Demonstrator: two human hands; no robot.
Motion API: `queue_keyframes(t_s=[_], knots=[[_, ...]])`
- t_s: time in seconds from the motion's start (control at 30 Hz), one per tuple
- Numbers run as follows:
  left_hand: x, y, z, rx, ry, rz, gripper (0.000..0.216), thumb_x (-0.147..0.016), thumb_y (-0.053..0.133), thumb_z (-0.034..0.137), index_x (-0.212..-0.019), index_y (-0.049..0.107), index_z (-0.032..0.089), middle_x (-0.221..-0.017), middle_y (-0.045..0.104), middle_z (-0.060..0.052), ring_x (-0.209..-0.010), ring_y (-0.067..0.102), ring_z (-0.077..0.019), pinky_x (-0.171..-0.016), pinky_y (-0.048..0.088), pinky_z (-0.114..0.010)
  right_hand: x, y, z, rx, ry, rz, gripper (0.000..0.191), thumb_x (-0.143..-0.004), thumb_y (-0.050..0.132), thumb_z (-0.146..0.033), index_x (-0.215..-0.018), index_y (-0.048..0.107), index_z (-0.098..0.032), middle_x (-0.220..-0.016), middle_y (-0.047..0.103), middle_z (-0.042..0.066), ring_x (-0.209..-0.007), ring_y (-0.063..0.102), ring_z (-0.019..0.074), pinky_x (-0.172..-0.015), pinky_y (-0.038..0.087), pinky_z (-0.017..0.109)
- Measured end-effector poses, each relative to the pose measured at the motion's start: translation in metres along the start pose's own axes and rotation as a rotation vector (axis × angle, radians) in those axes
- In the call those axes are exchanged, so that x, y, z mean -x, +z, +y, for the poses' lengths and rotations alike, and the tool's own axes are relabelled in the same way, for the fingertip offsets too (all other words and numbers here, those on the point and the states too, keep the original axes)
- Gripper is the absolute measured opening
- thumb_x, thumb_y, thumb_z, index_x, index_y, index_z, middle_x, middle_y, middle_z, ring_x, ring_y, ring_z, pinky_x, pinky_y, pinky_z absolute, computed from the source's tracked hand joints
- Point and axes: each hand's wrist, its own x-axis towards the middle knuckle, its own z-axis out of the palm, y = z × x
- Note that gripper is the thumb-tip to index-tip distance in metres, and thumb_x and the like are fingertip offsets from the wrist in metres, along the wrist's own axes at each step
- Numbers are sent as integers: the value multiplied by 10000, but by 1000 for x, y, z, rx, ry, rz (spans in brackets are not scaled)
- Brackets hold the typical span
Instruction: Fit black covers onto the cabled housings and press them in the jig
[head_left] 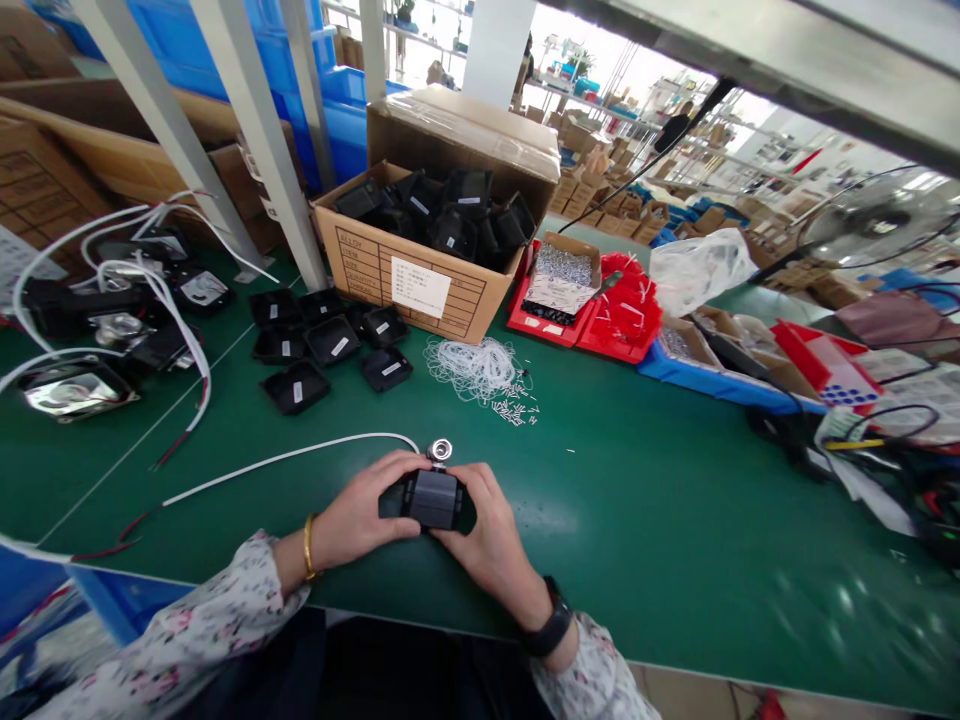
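Note:
Both my hands grip a small black box-shaped housing (433,498) just above the green table (637,500) near its front edge. My left hand (367,512) wraps its left side, fingers curled. My right hand (487,530) closes on its right side and bottom. A silver threaded fitting (440,450) sticks out at the housing's far end, and a white cable (285,458) runs from there to the left, ending in red and dark wires. A gold bangle is on my left wrist, a black watch on my right.
An open cardboard box (420,270) of black housings stands behind, with several black lids (330,345) before it. White ties and small screws (487,375) lie mid-table. Red bins (592,310) and a blue tray (705,375) sit right; finished lamps with white cables (105,310) left.

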Motion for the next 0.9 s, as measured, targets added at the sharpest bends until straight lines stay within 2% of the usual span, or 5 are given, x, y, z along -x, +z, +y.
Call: queue_keyframes(t_s=[0.17, 0.37, 0.67, 0.8, 0.9], knots=[[3, 1, -1, -28, 13, 7, 457, -787, 601, 363, -1193, 468, 201, -1214, 498, -90, -1133, 462, -236, -988, 363, -369, 1, -2, 2, 17, 0, -35, 635, -611, 758, -142, -1167, 465, -227, -1130, 472, 59, -1064, 466, 221, -935, 407, 355], [5, 3, -4, -65, 39, -27, 584, -750, 650, 342, -1259, 389, 226, -1279, 437, -85, -1177, 419, -240, -1017, 335, -374, 0, -2, 4, 32, -46, -36, 559, -673, 726, -209, -1172, 475, -228, -1089, 504, 68, -1011, 498, 228, -889, 437, 368], [7, 8, -3, 5, 45, 43, 520, -765, 633, 352, -1221, 426, 211, -1225, 467, -89, -1144, 434, -241, -994, 348, -372, 3, -3, -4, -25, -29, -62, 524, -727, 679, -240, -1193, 440, -213, -1150, 457, 86, -1077, 451, 233, -939, 398, 377], [8, 8, 0, 28, 25, 26, 536, -763, 629, 383, -1231, 431, 213, -1231, 469, -86, -1147, 438, -243, -997, 351, -371, 3, 0, -1, -92, -44, -18, 421, -778, 625, -314, -1152, 464, -206, -1110, 473, 84, -1055, 463, 230, -915, 412, 377], [8, 7, 4, 3, 12, 30, 513, -789, 603, 366, -1244, 415, 222, -1228, 471, -82, -1136, 449, -235, -989, 360, -363, 1, 0, 1, -65, -56, -24, 420, -784, 620, -320, -1158, 469, -202, -1110, 484, 89, -1049, 470, 234, -915, 413, 388]])
